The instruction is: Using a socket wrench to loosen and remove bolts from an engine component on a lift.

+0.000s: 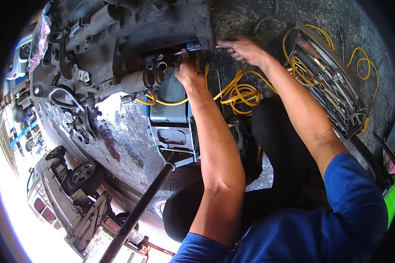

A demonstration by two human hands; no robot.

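A large, grimy metal vehicle unit (162, 26), like an engine or gearbox, fills the top of the view. At its lower edge runs a slim, shiny metal bar (210, 47), partly hidden by my hands, so its exact kind does not show. My left hand (189, 70) is closed at the bar's left part, fingers raised against the unit's underside. The bar's right end is pinched by my right hand (245, 50), its other fingers curled. Just above the left fingers shows a small blue piece (191, 46). Left of that hand is a round metal opening (162, 66).
A metal tray (360, 105) full of wrenches lies at right. Yellow hose (241, 94) coils on the floor between my arms. A jack (171, 111) with a long black handle (138, 210) stands below the unit. A vehicle (52, 188) with exposed wheels is at lower left.
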